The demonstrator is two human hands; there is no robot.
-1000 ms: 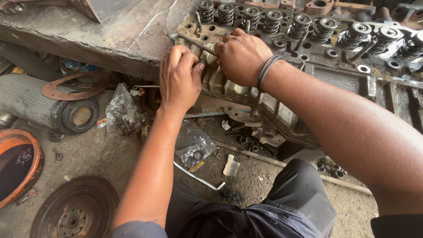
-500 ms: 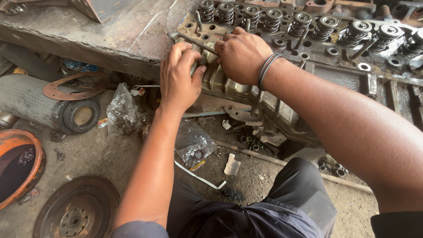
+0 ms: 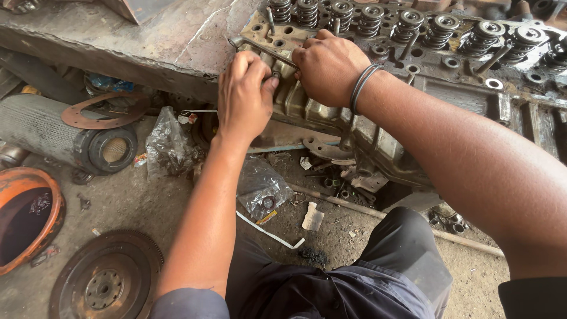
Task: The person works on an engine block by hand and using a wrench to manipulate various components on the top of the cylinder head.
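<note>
At the top centre, the wrench (image 3: 263, 47) is kept clamped by both curled hands, the left hand (image 3: 243, 94) and right hand (image 3: 331, 66), barely shifted on the cylinder head (image 3: 425, 65) since a second ago, so the turning appears unfinished.

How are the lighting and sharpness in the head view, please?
Head view: soft, even daylight without glare; left hand, right hand and wrench appear sharp; the right forearm at the lower right edge looks oversized and slightly soft; shade darkens the gap under the engine head.
</note>
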